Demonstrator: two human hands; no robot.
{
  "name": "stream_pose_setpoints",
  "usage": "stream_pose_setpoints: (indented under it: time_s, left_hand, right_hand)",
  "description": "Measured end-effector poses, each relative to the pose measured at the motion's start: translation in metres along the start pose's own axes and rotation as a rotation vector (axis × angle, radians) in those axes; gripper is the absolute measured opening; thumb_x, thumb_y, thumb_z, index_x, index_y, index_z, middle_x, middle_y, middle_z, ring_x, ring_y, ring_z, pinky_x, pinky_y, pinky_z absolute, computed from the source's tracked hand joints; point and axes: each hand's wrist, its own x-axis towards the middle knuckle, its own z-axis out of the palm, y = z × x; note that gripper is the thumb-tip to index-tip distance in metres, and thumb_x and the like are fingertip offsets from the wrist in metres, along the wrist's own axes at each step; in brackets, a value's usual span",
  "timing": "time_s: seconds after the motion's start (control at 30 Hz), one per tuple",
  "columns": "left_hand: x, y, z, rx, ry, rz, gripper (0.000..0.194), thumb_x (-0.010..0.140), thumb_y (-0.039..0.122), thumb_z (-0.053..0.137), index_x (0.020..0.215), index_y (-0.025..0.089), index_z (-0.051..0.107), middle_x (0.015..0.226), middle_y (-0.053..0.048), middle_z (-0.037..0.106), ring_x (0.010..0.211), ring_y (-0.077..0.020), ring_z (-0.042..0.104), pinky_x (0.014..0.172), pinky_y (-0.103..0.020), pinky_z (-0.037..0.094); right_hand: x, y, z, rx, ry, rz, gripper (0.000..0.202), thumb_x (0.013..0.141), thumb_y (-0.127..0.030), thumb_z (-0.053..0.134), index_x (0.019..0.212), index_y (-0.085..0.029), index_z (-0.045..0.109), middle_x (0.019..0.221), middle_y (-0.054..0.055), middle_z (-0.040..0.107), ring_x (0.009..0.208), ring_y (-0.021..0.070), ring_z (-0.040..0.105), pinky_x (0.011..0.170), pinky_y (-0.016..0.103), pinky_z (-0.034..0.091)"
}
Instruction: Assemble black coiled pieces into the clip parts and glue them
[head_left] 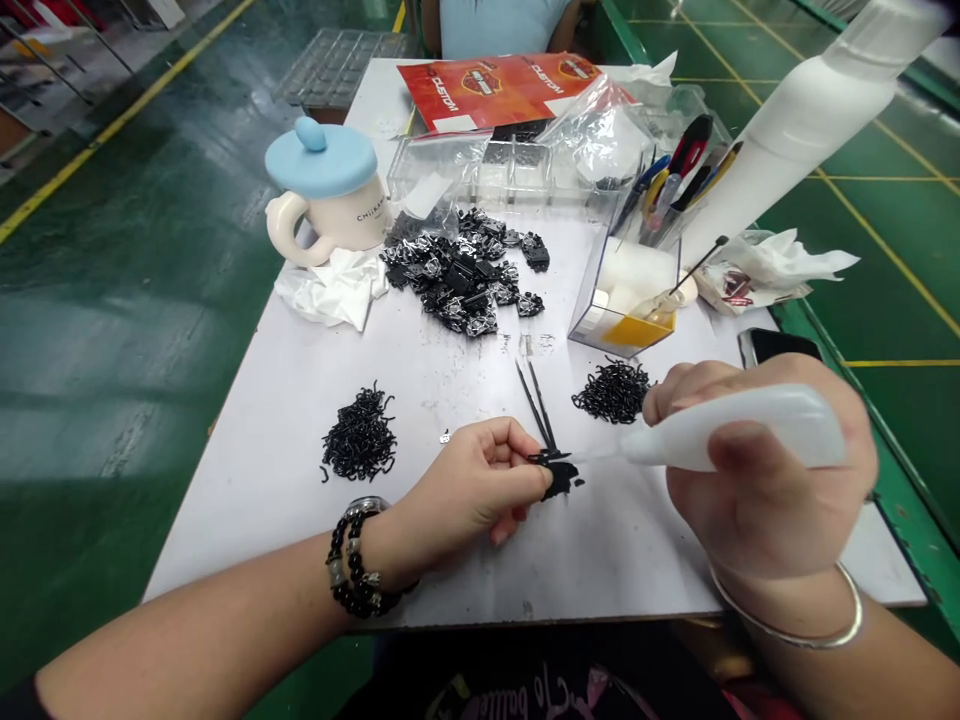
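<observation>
Over the table (262,500), the left hand (476,480) pinches a flat, dull-black part (561,482) with an uneven outline. The right hand (772,515) grips a translucent, whitish bottle (694,428), its thin tip (596,452) close to the part.

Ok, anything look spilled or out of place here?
One small silvery bit lies by itself between the left black pile and the left hand, away from the heap of parts; the white tabletop near that heap looks speckled.

Saw right hand (780,515) and squeeze bottle (694,432) blurred; couldn't trace the black part (562,480) whole behind the left hand (484,480); found the tall white bottle (806,120) cut off, upper right.
</observation>
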Motion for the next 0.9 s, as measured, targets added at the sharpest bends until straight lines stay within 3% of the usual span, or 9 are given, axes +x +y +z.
stream_pose_setpoints:
  time_s: [0.27,0.9]
  left_hand:
    - [0.0019,-0.0005,0.0011,0.007,0.003,-0.026,0.017,0.070,0.014,0.061,0.076,0.017,0.046,0.042,0.008,0.051,0.027,-0.0012,0.034,0.027,-0.008,0.026]
    - [0.0007,0.0023,0.0016,0.015,0.000,-0.033,0.016,0.071,0.013,0.060,0.074,0.016,0.045,0.043,0.007,0.051,0.028,-0.0013,0.034,0.028,-0.008,0.026]
  right_hand:
    - [-0.0031,0.0019,0.0022,-0.079,-0.044,-0.023,0.009,0.079,-0.021,0.066,0.075,-0.018,0.059,0.055,0.001,0.049,0.060,0.0182,0.052,0.056,0.036,0.042]
    - [-0.0046,-0.0004,-0.0007,-0.134,-0.066,-0.026,0.009,0.081,-0.025,0.064,0.076,-0.020,0.058,0.055,0.001,0.049,0.060,0.0186,0.052,0.048,0.034,0.039]
